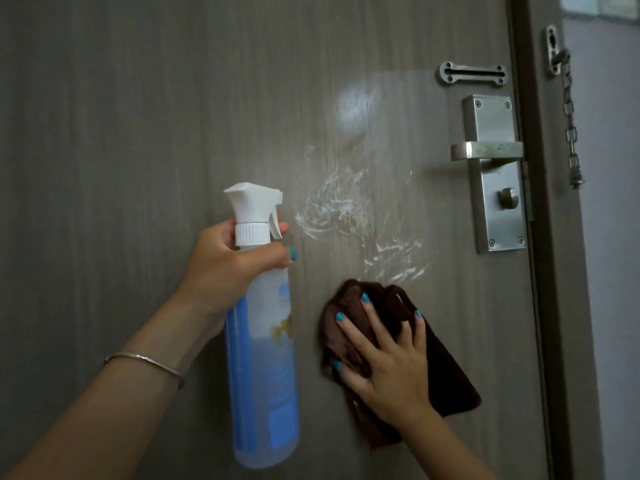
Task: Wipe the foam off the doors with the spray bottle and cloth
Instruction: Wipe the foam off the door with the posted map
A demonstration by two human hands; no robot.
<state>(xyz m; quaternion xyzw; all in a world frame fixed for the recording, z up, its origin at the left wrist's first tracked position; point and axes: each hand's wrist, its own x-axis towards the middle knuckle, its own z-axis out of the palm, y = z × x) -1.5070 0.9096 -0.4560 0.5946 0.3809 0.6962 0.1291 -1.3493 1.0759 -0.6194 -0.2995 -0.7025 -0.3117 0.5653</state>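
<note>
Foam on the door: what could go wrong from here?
1. The foam lies above the brown cloth under the right hand; upward strokes may only smear it wider.
2. Streaks reach toward the lock plate, so residue could end up on the metal.
3. The left hand holds the spray bottle with its nozzle facing the foam; a stray squeeze would wet the area again.

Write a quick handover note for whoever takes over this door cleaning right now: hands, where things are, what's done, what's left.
Left hand grips the spray bottle by its neck, nozzle towards the door.
Right hand presses the brown cloth flat on the door, just below the foam.
Done: foam is smeared into streaks left of the handle.
Left: wipe up through the streaks and the hazy patch above them.
</note>
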